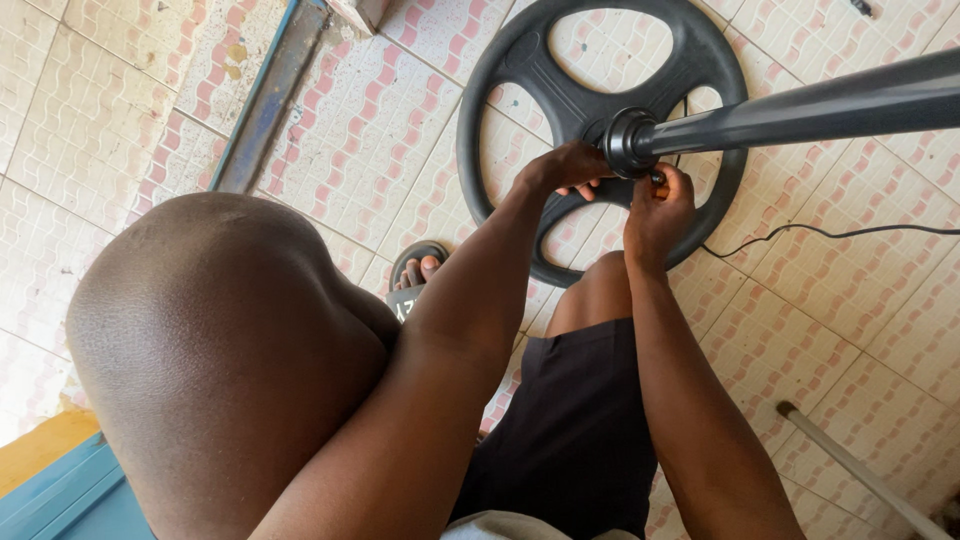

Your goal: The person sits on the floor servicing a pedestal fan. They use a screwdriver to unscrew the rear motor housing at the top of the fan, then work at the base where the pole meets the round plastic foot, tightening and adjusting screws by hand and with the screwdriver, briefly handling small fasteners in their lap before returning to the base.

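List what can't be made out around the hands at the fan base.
- Head view: small orange item at the right hand, mostly hidden by its fingers.
- Left hand: fingertips hidden behind the collar.
- Grey pole: upper end cut off by the right edge.
- Black cable: runs off the right edge.

- The dark pole slants across the upper right, barring a straight reach from above to the round base.
- Both knees crowd the near side; only a narrow gap between them.
- A black cable trails over the tiled floor at right.
- Left of the base, the floor lies open.
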Tool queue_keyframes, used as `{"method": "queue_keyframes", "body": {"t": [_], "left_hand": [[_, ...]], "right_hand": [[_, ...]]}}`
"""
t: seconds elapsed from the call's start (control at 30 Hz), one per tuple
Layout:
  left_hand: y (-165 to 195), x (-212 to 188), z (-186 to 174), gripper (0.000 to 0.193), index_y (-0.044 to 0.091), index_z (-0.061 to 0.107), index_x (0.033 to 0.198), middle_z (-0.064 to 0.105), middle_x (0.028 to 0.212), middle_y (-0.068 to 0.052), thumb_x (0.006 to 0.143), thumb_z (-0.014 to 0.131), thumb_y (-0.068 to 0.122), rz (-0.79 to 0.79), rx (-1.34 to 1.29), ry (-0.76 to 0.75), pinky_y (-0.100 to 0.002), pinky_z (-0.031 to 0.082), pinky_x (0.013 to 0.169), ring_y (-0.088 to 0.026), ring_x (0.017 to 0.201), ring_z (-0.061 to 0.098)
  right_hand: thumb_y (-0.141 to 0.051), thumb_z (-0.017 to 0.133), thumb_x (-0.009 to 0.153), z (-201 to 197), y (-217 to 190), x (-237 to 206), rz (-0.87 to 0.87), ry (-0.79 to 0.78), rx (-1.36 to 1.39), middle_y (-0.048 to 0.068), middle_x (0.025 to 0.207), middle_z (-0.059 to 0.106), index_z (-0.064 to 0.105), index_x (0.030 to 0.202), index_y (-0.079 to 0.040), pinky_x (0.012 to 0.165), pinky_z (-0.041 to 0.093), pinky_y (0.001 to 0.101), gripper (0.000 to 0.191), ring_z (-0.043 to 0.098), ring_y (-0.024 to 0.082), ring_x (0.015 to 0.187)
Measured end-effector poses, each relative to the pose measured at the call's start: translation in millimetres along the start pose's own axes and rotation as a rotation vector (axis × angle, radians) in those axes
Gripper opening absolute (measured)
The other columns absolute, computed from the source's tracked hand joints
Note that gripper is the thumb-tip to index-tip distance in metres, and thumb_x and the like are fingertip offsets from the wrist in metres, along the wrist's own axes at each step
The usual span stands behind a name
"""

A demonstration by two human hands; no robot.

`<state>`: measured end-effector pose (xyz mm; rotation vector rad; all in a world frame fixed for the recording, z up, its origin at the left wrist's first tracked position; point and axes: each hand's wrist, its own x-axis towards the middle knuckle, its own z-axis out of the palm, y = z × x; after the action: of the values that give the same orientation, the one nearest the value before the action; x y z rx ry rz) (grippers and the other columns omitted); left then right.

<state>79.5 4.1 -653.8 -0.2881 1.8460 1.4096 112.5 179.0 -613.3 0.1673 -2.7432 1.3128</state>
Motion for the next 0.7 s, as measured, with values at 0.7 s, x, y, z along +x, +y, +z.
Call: {"method": "queue_keyframes", "body": {"t": [0.7], "left_hand": [[-8.7,6.6,14.4,0.036,0.008,0.078,0.107,0.078,0.084,-0.010,0.094,0.065,0.039,0.156,-0.181,0.185,-0.036,0.061,0.066,-0.019,0.068,0.080]], "right_hand": [[-0.001,0.067,0.107,6.0,4.0,3.0,-0.023,-0.032,0.348,0.010,0.114,0.062,0.053,0.123,0.004,0.082,0.060,0.0282,0.022,0.068,0.015,0.096]]}}
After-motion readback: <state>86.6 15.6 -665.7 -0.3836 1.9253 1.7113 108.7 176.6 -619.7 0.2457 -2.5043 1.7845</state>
